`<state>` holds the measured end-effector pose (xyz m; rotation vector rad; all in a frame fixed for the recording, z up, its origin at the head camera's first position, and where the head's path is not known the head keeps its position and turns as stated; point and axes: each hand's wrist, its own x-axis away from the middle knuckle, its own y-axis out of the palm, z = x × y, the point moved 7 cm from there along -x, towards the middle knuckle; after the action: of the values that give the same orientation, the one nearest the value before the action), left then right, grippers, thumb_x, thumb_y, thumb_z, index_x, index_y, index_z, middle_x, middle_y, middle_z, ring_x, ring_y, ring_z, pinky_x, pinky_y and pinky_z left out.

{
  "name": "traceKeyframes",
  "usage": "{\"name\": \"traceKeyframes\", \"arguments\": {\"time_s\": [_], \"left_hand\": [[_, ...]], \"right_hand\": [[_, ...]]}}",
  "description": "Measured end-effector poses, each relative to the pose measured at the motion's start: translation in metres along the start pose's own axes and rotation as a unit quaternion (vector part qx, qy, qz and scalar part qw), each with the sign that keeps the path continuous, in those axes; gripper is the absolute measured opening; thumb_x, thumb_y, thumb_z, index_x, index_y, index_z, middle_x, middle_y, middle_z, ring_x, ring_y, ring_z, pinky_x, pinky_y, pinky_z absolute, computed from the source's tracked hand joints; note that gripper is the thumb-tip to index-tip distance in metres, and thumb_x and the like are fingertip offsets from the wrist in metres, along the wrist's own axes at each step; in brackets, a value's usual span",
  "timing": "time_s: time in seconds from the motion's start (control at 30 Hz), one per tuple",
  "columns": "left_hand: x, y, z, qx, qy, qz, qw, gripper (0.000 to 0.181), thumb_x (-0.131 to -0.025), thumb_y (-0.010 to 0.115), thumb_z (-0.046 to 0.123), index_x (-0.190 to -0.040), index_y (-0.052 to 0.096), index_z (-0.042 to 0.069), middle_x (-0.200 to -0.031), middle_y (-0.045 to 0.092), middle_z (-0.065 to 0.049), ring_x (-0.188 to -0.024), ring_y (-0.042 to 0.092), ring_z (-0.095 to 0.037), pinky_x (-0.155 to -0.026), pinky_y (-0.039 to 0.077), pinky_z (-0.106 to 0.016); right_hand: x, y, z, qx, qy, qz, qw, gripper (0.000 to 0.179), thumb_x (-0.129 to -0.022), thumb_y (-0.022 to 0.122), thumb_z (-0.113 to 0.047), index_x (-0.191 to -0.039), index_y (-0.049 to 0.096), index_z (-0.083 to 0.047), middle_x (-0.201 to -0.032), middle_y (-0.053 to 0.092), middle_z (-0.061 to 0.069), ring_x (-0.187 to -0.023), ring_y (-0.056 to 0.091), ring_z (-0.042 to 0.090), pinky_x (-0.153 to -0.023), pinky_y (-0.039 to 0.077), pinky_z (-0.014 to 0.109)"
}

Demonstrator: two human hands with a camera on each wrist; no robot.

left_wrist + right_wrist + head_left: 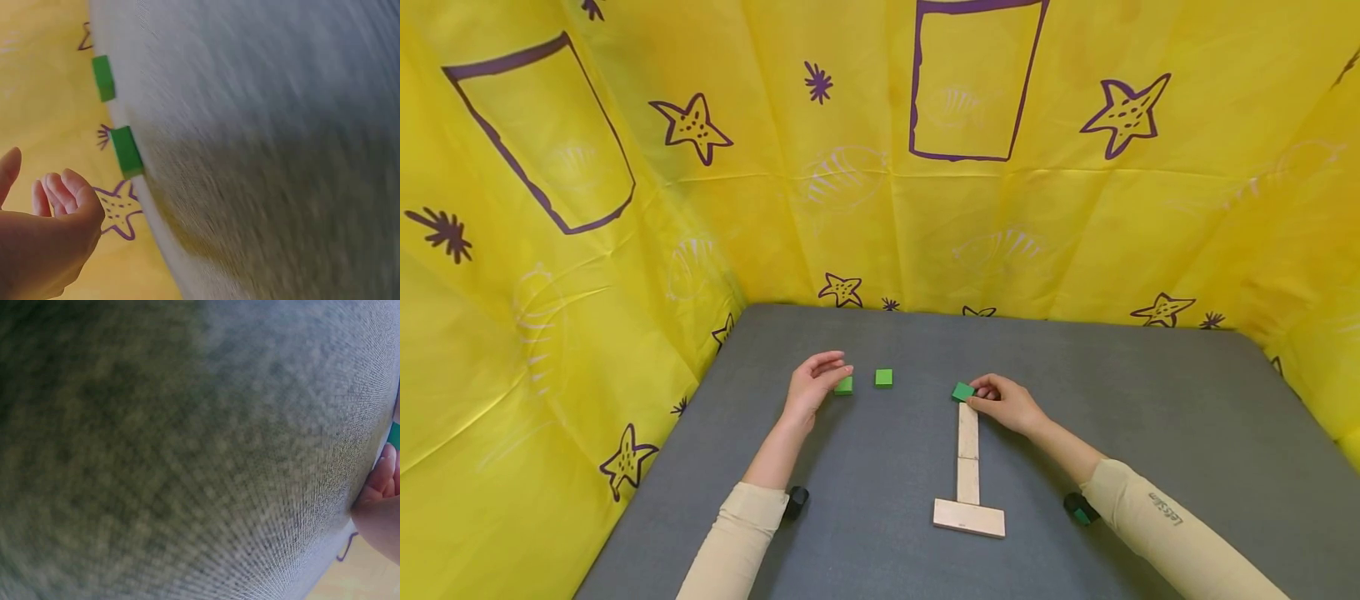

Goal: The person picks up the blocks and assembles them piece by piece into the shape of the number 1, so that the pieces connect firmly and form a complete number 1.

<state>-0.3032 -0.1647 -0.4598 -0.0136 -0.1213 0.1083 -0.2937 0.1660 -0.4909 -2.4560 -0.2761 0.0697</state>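
A right hand [1009, 408] is pinching a dark green block [962, 392] by the far end of a wooden line.
The thumb and fingers are squeezing the block's side, and I cannot tell if it is touching the wood. Two thin wooden pieces [968, 430] are lying end to end, and a wide wooden piece [968, 518] is lying across their near end. The left hand [811, 390] is hovering just beside a light green block [845, 387], its thumb apart from its softly bending fingers, holding nothing. Another green block [883, 379] is sitting to the right of that one. Everything is resting on a gray table [865, 475], and yellow cloth [887, 217] is hanging behind.
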Motion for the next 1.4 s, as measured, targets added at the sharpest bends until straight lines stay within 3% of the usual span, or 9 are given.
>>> {"name": "traceKeyframes", "arguments": {"time_s": [0.1,0.2,0.4,0.5,0.63,0.97,1.23,1.4], "left_hand": [[-0.003,-0.004,-0.002,-0.065,0.007,0.006,0.9978,0.044,-0.083,0.077,0.011,-0.122,0.062,-0.003,-0.115,0.064,-0.018,-0.097,0.061,-0.015,-0.081,0.048,-0.026],[-0.006,-0.008,-0.007,-0.134,0.019,0.013,0.9908,0.044,-0.082,0.079,0.014,-0.12,0.064,-0.001,-0.118,0.063,-0.02,-0.103,0.06,-0.024,-0.078,0.047,-0.023],[-0.008,-0.012,-0.008,-0.255,0.046,0.022,0.9655,0.042,-0.078,0.082,0.017,-0.113,0.067,0.0,-0.107,0.068,-0.016,-0.096,0.062,-0.027,-0.078,0.048,-0.031],[-0.01,-0.011,-0.009,-0.295,0.046,0.017,0.9543,0.043,-0.077,0.083,0.02,-0.112,0.067,0.001,-0.105,0.068,-0.014,-0.096,0.062,-0.027,-0.08,0.049,-0.035],[-0.01,-0.009,-0.012,-0.32,0.04,0.004,0.9464,0.046,-0.076,0.084,0.023,-0.111,0.066,0.0,-0.104,0.067,-0.015,-0.097,0.061,-0.029,-0.083,0.05,-0.04],[-0.011,-0.01,-0.013,-0.344,0.018,0.002,0.9389,0.05,-0.075,0.085,0.025,-0.113,0.065,0.0,-0.106,0.065,-0.016,-0.099,0.059,-0.03,-0.086,0.049,-0.042],[-0.012,-0.008,-0.013,-0.378,0.032,-0.007,0.9252,0.051,-0.075,0.085,0.03,-0.111,0.066,-0.001,-0.106,0.066,-0.016,-0.098,0.06,-0.03,-0.084,0.049,-0.042],[-0.011,-0.007,-0.013,-0.385,0.044,-0.005,0.9218,0.049,-0.075,0.085,0.029,-0.11,0.067,-0.001,-0.104,0.066,-0.016,-0.097,0.06,-0.03,-0.084,0.05,-0.042]], "right_hand": [[0.0,0.0,0.0,-0.001,0.001,0.0,1.0,0.031,-0.089,0.071,-0.025,-0.111,0.065,-0.004,-0.091,0.06,0.003,-0.083,0.051,0.017,-0.073,0.041,0.032],[0.0,0.0,0.0,0.001,0.002,-0.002,1.0,0.031,-0.09,0.071,-0.026,-0.111,0.065,-0.005,-0.091,0.06,0.003,-0.083,0.051,0.017,-0.072,0.041,0.032],[0.0,-0.001,0.0,0.003,0.006,-0.003,1.0,0.031,-0.09,0.071,-0.026,-0.112,0.065,-0.005,-0.092,0.06,0.003,-0.083,0.051,0.017,-0.073,0.041,0.032],[0.0,-0.001,0.0,0.006,0.008,-0.002,1.0,0.031,-0.09,0.07,-0.027,-0.112,0.065,-0.006,-0.092,0.06,0.003,-0.083,0.052,0.017,-0.074,0.041,0.031],[-0.001,-0.002,0.001,0.006,0.011,0.0,0.9999,0.03,-0.089,0.071,-0.026,-0.111,0.066,-0.006,-0.092,0.06,0.002,-0.083,0.052,0.017,-0.074,0.041,0.031],[0.0,-0.001,0.0,0.001,0.006,0.003,1.0,0.03,-0.089,0.072,-0.025,-0.11,0.065,-0.005,-0.091,0.06,0.003,-0.082,0.052,0.017,-0.074,0.042,0.032],[0.001,-0.001,-0.002,0.0,-0.007,0.007,0.9999,0.028,-0.089,0.071,-0.022,-0.11,0.065,-0.004,-0.09,0.061,0.002,-0.081,0.053,0.016,-0.072,0.042,0.031],[0.001,-0.001,-0.003,-0.001,-0.01,0.007,0.9999,0.028,-0.089,0.071,-0.021,-0.11,0.065,-0.004,-0.09,0.061,0.002,-0.08,0.052,0.016,-0.072,0.042,0.032]]}}
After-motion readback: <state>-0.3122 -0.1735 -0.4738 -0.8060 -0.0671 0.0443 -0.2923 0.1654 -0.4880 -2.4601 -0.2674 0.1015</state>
